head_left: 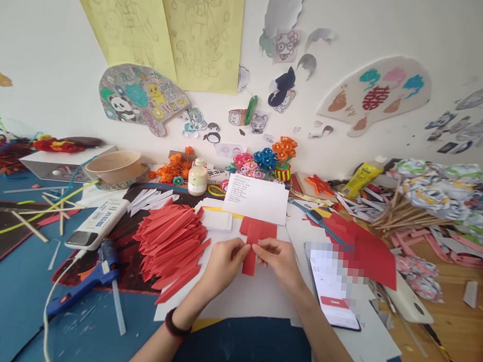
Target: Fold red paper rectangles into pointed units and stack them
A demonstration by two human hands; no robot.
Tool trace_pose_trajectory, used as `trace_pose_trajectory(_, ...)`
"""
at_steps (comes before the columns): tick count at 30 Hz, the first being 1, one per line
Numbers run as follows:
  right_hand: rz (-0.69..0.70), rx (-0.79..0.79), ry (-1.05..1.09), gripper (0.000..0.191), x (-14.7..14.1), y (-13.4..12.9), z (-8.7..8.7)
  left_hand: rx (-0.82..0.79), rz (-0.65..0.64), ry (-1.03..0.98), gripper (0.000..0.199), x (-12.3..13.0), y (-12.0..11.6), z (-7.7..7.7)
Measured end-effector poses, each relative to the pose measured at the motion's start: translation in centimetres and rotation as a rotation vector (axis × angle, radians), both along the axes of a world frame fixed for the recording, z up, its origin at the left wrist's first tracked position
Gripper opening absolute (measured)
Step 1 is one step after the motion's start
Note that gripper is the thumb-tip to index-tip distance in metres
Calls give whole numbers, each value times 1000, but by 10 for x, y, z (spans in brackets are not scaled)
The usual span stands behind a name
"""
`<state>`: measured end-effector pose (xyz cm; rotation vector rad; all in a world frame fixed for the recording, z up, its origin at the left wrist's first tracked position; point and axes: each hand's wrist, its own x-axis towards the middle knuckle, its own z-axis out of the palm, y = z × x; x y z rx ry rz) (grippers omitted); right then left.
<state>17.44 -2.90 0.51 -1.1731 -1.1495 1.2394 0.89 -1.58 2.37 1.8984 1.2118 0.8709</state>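
Both hands pinch a small red paper strip (249,264) held upright over white sheets at the middle of the desk. My left hand (225,262) grips its left edge between thumb and fingers. On the other edge, my right hand (279,259) pinches with thumb and forefinger. Just behind the strip lies a flat piece of red paper (270,230). Left of my hands is a big pile of folded red paper strips (170,239). A white card with handwriting (257,199) stands beyond my fingers.
A phone (333,288) lies right of my hands, near a large red sheet (372,252). At left are a blue glue gun (86,286), a white power strip (98,223) and a bowl (112,166). A small bottle (197,177) and paper flower bundles (445,197) stand behind.
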Motion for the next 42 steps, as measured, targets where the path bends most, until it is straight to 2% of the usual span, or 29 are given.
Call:
trace_pose_trajectory(3, -36, 13, 10, 22, -3, -1, 1, 52, 41, 46, 38, 5, -3, -1)
trace_pose_trajectory(6, -47, 37, 14, 22, -4, -2, 3, 36, 87, 65, 38, 7, -5, -2)
trace_pose_trajectory(13, -174, 49, 68, 21, 2, -1, 6, -25, -81, 34, 38, 2, -11, 2)
trace_pose_trajectory(17, -184, 50, 90, 21, 1, -1, 6, 38, -3, 47, 39, 2, -11, 3)
trace_pose_trajectory(21, -186, 44, 72, 22, 1, 0, 5, -4, 5, 98, 41, 1, -8, 0)
trace_pose_trajectory(23, -175, 43, 17, 24, 0, -1, 5, 59, 29, 128, 32, 1, -7, 0)
trace_pose_trajectory(25, -145, 74, -86, 25, -3, -3, 5, 152, 112, 132, 21, 2, -7, -1)
trace_pose_trajectory(28, -98, 195, -263, 23, -10, -7, 6, 227, 188, 116, 25, 5, -9, -1)
trace_pose_trajectory(32, -65, 318, -389, 17, -16, -9, 8, 243, 197, 98, 22, 6, -10, 0)
trace_pose_trajectory(36, -30, 301, -355, 14, -14, -6, 8, 210, 171, 70, 23, 3, -9, 1)
trace_pose_trajectory(42, 66, 151, -153, 27, -10, -2, 0, 209, 114, 74, 26, 0, -7, -3)
